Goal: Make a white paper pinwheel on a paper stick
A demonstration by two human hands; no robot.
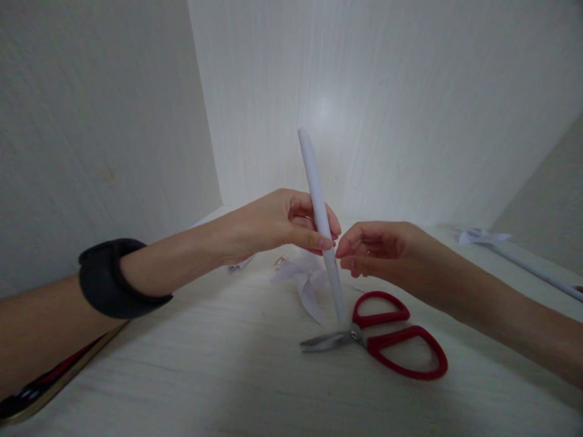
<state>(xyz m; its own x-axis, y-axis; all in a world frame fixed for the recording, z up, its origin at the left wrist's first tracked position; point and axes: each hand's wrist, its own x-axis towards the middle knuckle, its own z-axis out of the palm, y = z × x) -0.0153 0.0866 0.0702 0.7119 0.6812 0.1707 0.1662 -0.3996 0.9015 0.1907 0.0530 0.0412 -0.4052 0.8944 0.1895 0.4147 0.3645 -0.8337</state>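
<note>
White paper tube (319, 212) front and centre here, held nearly upright in the left hand (273, 227), its top leaning a bit to the left. That hand's fingers are pinching it a bit below the middle, thumb on the near side. The bottom end hangs just by the pivot of some red-handled scissors (356, 337); can't tell if it's actually touching them.

The right hand (394, 249) is right beside the tube, fingers curled in with the thumb close to the fingertips. Honestly can't tell if they're gripping something tiny or just brushing the paper.

The scissors lie on the pale worktop (218, 382), blades pointing left, loops to the right. Behind the tube there's a white paper pinwheel (307, 291), partly hidden. Another pinwheel (478, 236) sits far right, with a thin stick (532, 266) running towards the edge of view. There's a black band (107, 279) on the left wrist, and a flat gold-edged thing (50, 391) pokes out under that forearm.
</note>
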